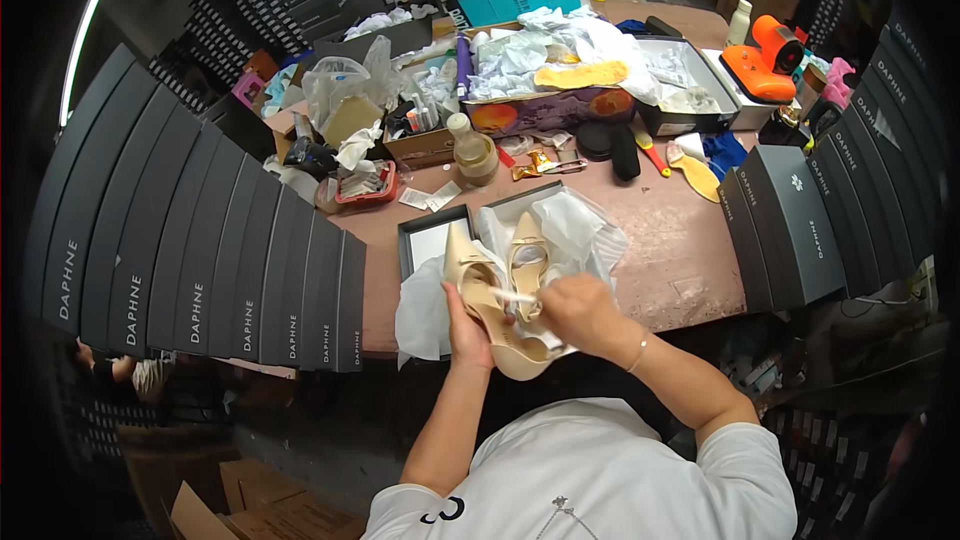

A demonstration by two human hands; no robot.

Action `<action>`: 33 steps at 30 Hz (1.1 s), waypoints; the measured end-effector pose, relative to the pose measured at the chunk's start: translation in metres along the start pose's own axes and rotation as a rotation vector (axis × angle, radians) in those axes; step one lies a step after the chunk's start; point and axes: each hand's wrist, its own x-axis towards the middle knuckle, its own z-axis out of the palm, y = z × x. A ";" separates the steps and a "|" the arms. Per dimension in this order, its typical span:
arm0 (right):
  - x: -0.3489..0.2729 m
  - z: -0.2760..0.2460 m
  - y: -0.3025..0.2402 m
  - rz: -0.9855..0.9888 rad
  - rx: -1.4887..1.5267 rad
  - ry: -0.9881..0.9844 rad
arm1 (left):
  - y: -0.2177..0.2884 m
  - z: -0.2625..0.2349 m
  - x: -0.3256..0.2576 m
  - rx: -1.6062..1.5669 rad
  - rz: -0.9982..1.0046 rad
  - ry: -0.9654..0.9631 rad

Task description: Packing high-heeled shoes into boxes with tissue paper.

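My left hand [468, 336] is wrapped round a beige pointed-toe shoe [460, 248], tilted with its inside facing up. My right hand [582, 312] is closed on a thin white stick-like tool [512, 295], whose tip reaches over the shoe's opening. What kind of tool it is I cannot make out. The matching beige shoe [527, 230] lies just behind, in an open shoe box [516, 200] lined with white tissue paper [575, 220]. More tissue [424, 312] spreads by my left hand, partly over a dark-edged box lid [405, 245].
Dark shoe boxes stand in a row at left [225, 260] and stacked at right [790, 220]. Across the pink table [690, 275] are a bottle of tan liquid [475, 152], a brush [650, 150], a yellow insole [695, 176], a paper-filled carton [555, 118] and an orange device [760, 75].
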 end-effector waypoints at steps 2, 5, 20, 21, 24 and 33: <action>-0.005 0.003 0.032 0.174 -0.260 -0.084 | 0.010 -0.007 0.003 0.011 -0.035 -0.067; 0.010 0.009 0.015 0.147 0.047 -0.042 | 0.011 -0.020 0.000 0.039 -0.029 -0.129; 0.014 0.094 -0.059 0.241 0.506 -0.299 | 0.033 -0.006 -0.004 0.197 0.068 0.046; 0.012 0.109 -0.057 0.281 0.475 -0.246 | 0.028 -0.015 0.006 0.246 0.070 0.029; 0.025 0.127 -0.054 0.320 0.747 -0.305 | 0.028 -0.030 0.011 0.150 0.101 0.069; 0.004 0.038 -0.028 0.417 1.120 -0.715 | 0.044 -0.039 0.009 0.153 -0.001 0.014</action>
